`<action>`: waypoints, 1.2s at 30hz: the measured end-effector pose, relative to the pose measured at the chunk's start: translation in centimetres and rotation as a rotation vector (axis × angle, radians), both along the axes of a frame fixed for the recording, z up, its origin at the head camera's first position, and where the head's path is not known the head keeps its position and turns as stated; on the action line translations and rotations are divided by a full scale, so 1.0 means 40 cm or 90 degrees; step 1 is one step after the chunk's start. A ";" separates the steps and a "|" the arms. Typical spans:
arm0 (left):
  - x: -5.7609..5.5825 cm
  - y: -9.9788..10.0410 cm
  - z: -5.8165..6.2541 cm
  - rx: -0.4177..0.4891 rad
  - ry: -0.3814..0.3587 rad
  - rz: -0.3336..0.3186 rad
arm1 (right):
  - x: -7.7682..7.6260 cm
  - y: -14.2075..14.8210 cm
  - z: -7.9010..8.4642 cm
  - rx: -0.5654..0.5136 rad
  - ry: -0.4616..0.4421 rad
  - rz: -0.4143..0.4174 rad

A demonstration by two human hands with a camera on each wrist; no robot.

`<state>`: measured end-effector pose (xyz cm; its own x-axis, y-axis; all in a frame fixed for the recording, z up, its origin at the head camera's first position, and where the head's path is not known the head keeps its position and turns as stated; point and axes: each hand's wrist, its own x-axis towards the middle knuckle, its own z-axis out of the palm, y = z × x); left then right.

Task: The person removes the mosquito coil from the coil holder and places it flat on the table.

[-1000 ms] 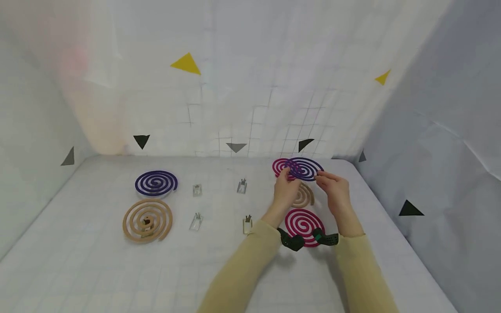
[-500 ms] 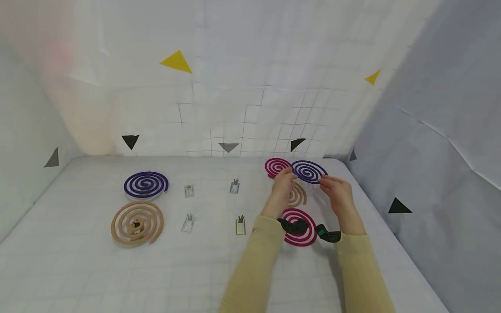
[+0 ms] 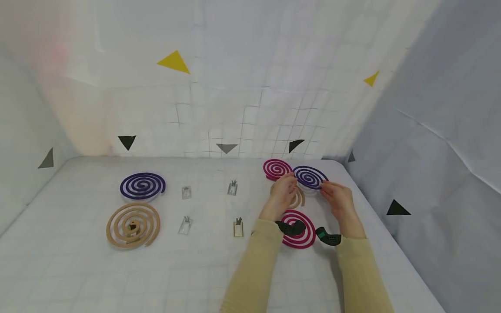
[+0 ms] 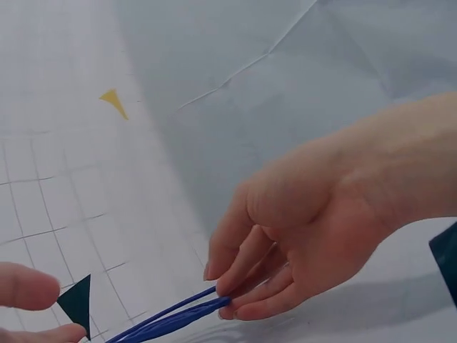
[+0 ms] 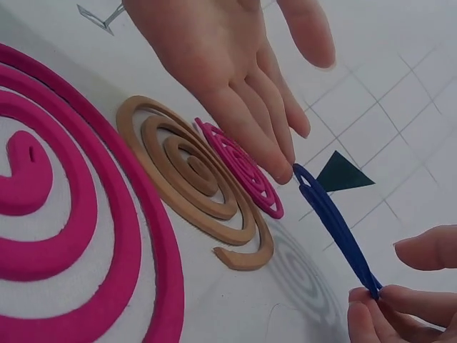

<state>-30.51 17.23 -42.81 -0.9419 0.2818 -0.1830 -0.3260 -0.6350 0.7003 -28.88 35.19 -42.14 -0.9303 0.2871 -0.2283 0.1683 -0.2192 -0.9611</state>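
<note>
A dark blue spiral mosquito coil (image 3: 309,177) hangs tilted above the table's far right part. My right hand (image 3: 337,200) has the coil's right edge between its fingertips; its thumb (image 5: 428,248) stands apart from the coil. My left hand (image 3: 279,195) reaches its straight fingers to the coil's left edge, thumb clear of it. Under and beside the hands lie a pink coil (image 3: 275,167) at the back, a tan coil (image 5: 189,168) partly hidden by the left hand, and a nearer pink coil (image 3: 309,237).
To the left lie another dark blue coil (image 3: 142,186) and a larger tan coil (image 3: 133,226). Several small metal stands, among them a gold-toned one (image 3: 238,228), lie mid-table. White sheeting (image 3: 250,78) rises behind, and a grey wall (image 3: 438,130) stands at the right.
The held blue coil has moved right, off the far pink coil, and a little nearer. Both hands have gone with it. The head view has turned slightly right.
</note>
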 end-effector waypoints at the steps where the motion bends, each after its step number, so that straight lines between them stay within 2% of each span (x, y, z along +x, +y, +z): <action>1: -0.004 -0.001 -0.003 0.006 -0.001 0.000 | -0.001 0.000 -0.002 -0.005 -0.001 0.000; 6: -0.015 -0.008 -0.014 0.011 0.003 -0.014 | -0.002 -0.004 -0.010 -0.010 -0.002 0.008; 16: -0.021 0.010 -0.028 -0.059 0.050 -0.049 | -0.013 -0.001 -0.032 0.000 0.010 -0.020; 23: -0.023 0.005 -0.035 -0.051 0.038 -0.060 | -0.024 -0.005 -0.044 -0.007 0.024 -0.016; 30: -0.023 0.005 -0.038 -0.021 0.020 -0.077 | -0.018 -0.009 -0.065 0.010 0.087 0.012; 34: -0.020 0.010 -0.044 -0.020 0.015 -0.086 | -0.018 -0.015 -0.065 0.010 0.076 -0.009; 36: -0.018 0.013 -0.045 -0.024 0.016 -0.085 | -0.024 -0.021 -0.060 0.024 0.048 -0.021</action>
